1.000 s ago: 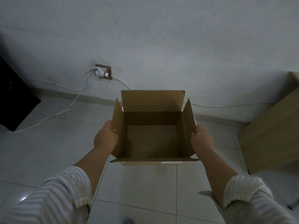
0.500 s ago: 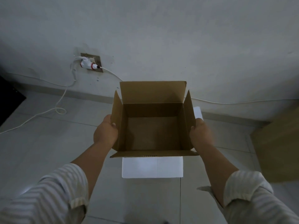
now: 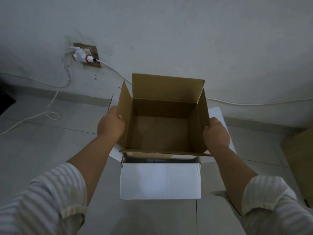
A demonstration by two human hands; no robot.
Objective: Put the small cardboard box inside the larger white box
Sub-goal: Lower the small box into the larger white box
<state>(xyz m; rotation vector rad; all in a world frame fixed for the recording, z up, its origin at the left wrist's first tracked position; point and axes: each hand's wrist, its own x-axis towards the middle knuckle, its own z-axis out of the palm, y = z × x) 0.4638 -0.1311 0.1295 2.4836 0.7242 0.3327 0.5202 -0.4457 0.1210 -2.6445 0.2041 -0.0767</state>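
Note:
I hold a small brown cardboard box (image 3: 162,131) in the air, its flaps open and its inside empty. My left hand (image 3: 111,123) grips its left wall and my right hand (image 3: 216,134) grips its right wall. Directly beneath it on the tiled floor sits the larger white box (image 3: 160,181), with its flaps spread outward. The near white flap folds down toward me. A thin dark strip of the white box's opening shows under the brown box's near edge. Most of that opening is hidden by the brown box.
A wall socket with a white plug (image 3: 83,56) is on the wall at upper left, and white cables (image 3: 50,114) trail over the floor and along the skirting. A wooden cabinet (image 3: 299,160) stands at the right edge. A dark object (image 3: 5,102) sits at far left.
The brown box has moved forward and stayed in both hands, while my view has tipped down. More of the white box shows below it, including both side flaps.

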